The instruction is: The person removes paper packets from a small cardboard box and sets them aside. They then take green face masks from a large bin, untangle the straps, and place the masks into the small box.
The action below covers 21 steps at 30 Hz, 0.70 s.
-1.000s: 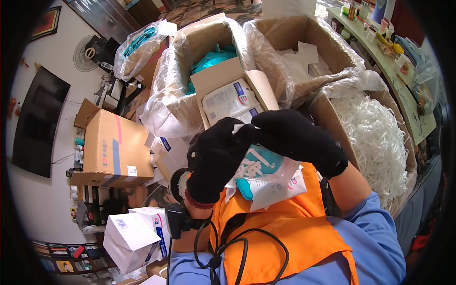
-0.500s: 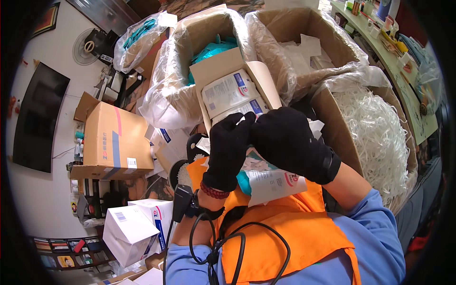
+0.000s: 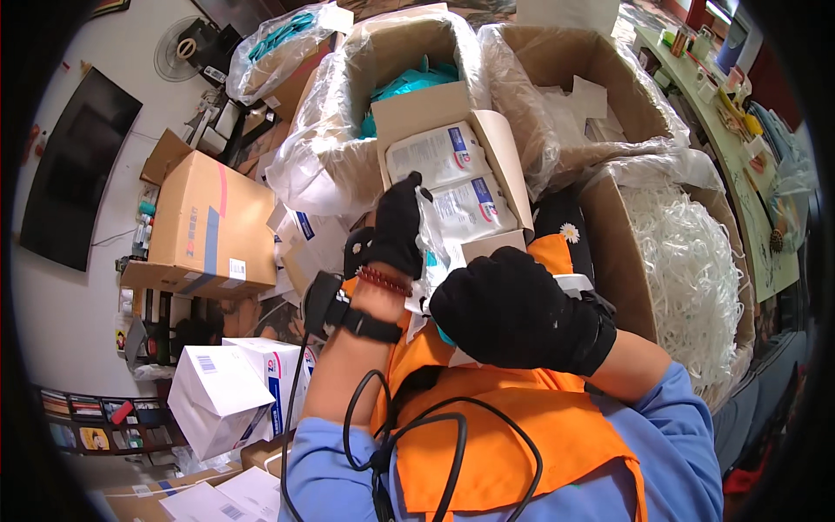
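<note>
My left hand (image 3: 403, 224), in a black glove, grips the edge of a white packet (image 3: 432, 248). The packet is tilted on its side, and a bit of teal shows in it. To the right, my right hand (image 3: 517, 309), also gloved, is curled beside the packet's lower end, over my orange apron. Its fingertips are hidden, so what they hold cannot be made out. Just beyond both hands stands an open carton (image 3: 513, 165) with printed white packets (image 3: 474, 209) lying in it.
Behind the carton is a plastic-lined box of teal items (image 3: 416, 85). A lined box with white packets (image 3: 584, 103) stands right of it, and a box of white strands (image 3: 683, 270) nearer. On the left are a brown carton (image 3: 213, 222) and white boxes (image 3: 222, 400).
My hands were close together on the packet's top; now they are apart. The left has moved up and left with the packet, while the right has come down toward me.
</note>
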Tool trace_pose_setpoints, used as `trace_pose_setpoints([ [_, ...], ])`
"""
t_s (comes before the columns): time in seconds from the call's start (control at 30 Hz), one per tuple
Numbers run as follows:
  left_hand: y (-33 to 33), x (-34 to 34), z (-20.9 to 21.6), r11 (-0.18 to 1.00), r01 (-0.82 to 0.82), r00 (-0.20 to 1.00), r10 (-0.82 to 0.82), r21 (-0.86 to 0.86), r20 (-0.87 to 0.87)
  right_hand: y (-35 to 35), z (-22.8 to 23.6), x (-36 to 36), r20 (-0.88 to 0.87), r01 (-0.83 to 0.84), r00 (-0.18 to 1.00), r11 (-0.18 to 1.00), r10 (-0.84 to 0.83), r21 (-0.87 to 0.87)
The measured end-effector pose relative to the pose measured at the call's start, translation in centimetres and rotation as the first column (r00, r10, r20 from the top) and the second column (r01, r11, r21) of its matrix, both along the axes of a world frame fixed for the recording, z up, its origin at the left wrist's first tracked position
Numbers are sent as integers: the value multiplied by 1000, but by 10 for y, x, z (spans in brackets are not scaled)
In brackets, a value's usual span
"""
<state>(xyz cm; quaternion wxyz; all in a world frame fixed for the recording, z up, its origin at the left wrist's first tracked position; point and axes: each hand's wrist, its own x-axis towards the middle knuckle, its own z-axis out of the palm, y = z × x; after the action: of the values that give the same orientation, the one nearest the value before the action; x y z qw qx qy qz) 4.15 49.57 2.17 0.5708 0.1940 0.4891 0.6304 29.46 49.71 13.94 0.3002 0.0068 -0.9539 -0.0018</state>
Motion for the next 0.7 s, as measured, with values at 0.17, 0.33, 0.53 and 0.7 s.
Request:
trace_pose_setpoints([
  [0.17,-3,-15,-42,911,-158,-88,371,380,-925,15,11,-2,68,-23,997,996,29,-81],
  [0.33,-10,-9,-7,975,-220,-567,-148,-24,-810,21,21,12,40,149,988,989,-148,-16],
  [0.53,-23,11,59,957,-282,-1,-79,-75,-997,61,0,-3,-104,237,968,966,-227,100],
  [0.7,-32,43,104,894,392,450,19,216,-893,70,-10,-6,-76,273,959,962,-272,-2],
])
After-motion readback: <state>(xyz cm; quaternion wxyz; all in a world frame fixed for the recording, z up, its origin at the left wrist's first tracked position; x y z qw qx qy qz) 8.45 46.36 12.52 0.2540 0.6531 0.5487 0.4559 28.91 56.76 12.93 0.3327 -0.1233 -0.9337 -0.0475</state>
